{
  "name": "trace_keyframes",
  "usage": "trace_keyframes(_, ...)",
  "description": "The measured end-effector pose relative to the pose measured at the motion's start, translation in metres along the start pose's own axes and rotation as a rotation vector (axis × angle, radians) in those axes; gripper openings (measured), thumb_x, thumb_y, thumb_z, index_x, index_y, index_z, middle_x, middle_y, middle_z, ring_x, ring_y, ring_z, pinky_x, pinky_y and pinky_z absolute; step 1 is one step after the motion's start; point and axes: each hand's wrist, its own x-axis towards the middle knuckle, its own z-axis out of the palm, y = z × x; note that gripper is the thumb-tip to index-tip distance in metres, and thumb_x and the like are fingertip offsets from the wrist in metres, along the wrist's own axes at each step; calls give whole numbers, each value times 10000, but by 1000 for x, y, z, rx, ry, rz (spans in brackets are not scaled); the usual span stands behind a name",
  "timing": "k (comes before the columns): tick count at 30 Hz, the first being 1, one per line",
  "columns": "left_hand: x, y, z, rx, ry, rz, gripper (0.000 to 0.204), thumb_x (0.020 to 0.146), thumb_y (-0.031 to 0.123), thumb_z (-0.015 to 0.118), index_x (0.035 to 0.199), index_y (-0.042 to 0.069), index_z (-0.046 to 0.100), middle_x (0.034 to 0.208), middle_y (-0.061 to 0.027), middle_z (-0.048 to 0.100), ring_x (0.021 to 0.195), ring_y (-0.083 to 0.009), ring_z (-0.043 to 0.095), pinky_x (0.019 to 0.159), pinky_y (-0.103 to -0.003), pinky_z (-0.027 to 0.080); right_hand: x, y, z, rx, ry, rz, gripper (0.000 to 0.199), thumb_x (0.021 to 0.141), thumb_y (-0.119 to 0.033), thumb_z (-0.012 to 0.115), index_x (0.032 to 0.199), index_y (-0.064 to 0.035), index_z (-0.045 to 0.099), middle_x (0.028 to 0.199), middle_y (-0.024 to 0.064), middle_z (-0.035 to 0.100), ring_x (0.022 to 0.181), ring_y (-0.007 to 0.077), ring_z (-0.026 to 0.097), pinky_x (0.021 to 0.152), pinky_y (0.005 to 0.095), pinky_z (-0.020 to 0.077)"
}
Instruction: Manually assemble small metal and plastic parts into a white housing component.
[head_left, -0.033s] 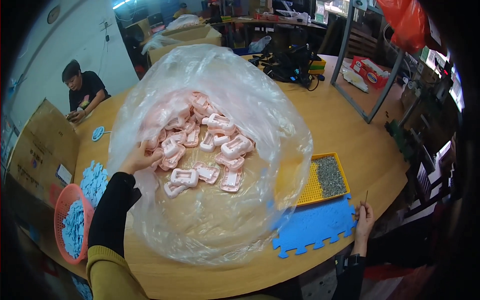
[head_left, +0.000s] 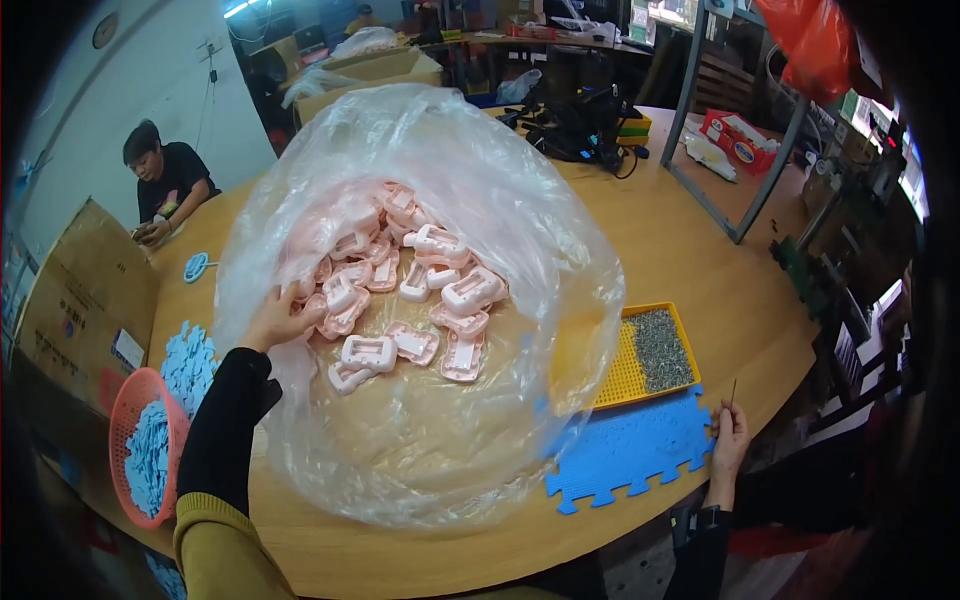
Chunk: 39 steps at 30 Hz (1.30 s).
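My left hand reaches into the mouth of a large clear plastic bag. Its fingers curl around a pale pink plastic shell at the left edge of a heap of such shells; the fingertips are partly hidden. Several shells lie loose in the bag's front, some showing hollow insides. Off to the right, my right hand is closed on a thin dark rod pointing upward, its kind too small to tell. That hand is beside the right edge of a blue foam mat.
Behind the mat, a yellow perforated tray holds small grey metal pieces. A pink basket of light blue pieces stands left, beside a cardboard box. A metal frame rises at right. A person sits across the table.
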Motion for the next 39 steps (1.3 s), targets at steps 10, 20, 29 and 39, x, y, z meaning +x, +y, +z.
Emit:
trace_keyframes(10, -55, 80, 60, 68, 221, 353, 751, 728, 546, 663, 1359, 186, 471, 1406, -267, 347, 1214, -533, 362, 1010, -553, 341, 6, 13, -14, 47, 44, 6, 232, 940, -134, 546, 1113, 14, 597, 889, 17, 624, 753, 64, 545, 650, 198, 436)
trace_keyframes(20, -129, 215, -2, -24, 229, 902, 598, 697, 248, 763, 1234, 88, 555, 1221, -188, 517, 1112, -383, 499, 928, -457, 425, 13, -22, 7, -41, 35, 131, 203, 922, -128, 522, 1038, -4, 633, 826, 49, 648, 775, 106, 600, 673, 233, 479)
trace_keyframes(29, -195, 340, 76, -34, -225, 1376, 357, 737, 260, 723, 972, 49, 558, 958, -145, 547, 905, -313, 543, 769, -406, 459, 59, -48, 54, -521, -92, -173, 232, 859, -160, 555, 1007, -3, 640, 936, 169, 649, 824, 288, 650, 745, 367, 513)
trace_keyframes(39, -189, 291, 79, 77, -73, 904, 523, 822, 194, 703, 1246, -36, 501, 1192, -214, 569, 1079, -338, 550, 901, -387, 449, 41, -7, 26, -456, -128, -105, 264, 871, -155, 546, 1089, -24, 613, 993, 156, 637, 943, 286, 610, 839, 395, 481)
